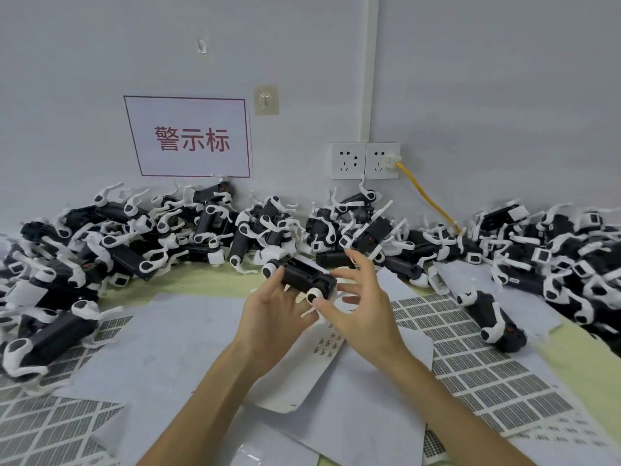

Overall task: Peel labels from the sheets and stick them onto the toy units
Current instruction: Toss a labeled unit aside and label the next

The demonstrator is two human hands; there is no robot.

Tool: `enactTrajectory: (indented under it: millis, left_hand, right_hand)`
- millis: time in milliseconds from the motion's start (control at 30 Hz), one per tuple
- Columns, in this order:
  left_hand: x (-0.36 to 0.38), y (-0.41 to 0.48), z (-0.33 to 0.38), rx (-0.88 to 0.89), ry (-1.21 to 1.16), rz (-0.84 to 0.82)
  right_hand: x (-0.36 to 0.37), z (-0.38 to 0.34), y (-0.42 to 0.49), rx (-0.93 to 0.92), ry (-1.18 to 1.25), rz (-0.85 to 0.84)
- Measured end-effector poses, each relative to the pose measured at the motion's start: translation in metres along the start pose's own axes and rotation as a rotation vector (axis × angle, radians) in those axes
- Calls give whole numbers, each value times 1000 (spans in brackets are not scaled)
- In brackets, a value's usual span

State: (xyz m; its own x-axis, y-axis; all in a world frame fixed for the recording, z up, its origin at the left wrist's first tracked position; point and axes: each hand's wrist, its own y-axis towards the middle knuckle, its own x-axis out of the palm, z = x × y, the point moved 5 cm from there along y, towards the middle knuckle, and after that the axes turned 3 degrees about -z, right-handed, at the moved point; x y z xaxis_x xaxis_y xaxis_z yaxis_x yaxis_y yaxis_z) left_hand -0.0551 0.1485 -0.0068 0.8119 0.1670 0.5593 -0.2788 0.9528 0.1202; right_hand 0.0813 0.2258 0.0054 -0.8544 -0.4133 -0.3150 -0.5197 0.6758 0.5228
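The surface (pixel 208 280) carries a pile of toy units (pixel 134 230) across mid-frame and label sheets (pixel 470 358) in the lower frame. At centre, the left hand (pixel 268 317) grips one toy unit (pixel 302 275). The right hand (pixel 363 314) has its fingers spread and its thumb touching the unit. Probable step: label application, though no label is discernible. The next move calls for firm pressing.

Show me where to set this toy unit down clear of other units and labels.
Roomiest: the blank white sheets left of the left hand, between the left toy pile and the lower-left label sheet. A narrow bare table strip lies between those sheets and the back pile. Crowded: the right pile; label sheets fill the right side.
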Motion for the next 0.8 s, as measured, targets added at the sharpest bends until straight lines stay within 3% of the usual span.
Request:
enactTrajectory:
  millis: [233,400,467,667,800]
  left_hand:
    - [-9,-1,4,-11,600,163]
    - [-18,-7,28,342,657,382]
    - [-15,-9,30,353,648,333]
    - [6,-8,3,-17,597,-83]
    - [17,-14,1,-41,557,-188]
  right_hand:
    - [-37,3,12,49,179,309]
    - [-55,12,18,105,337,371]
    - [-51,13,20,123,393,315]
    - [-28,7,17,146,507,159]
    - [-33,0,17,117,456,157]
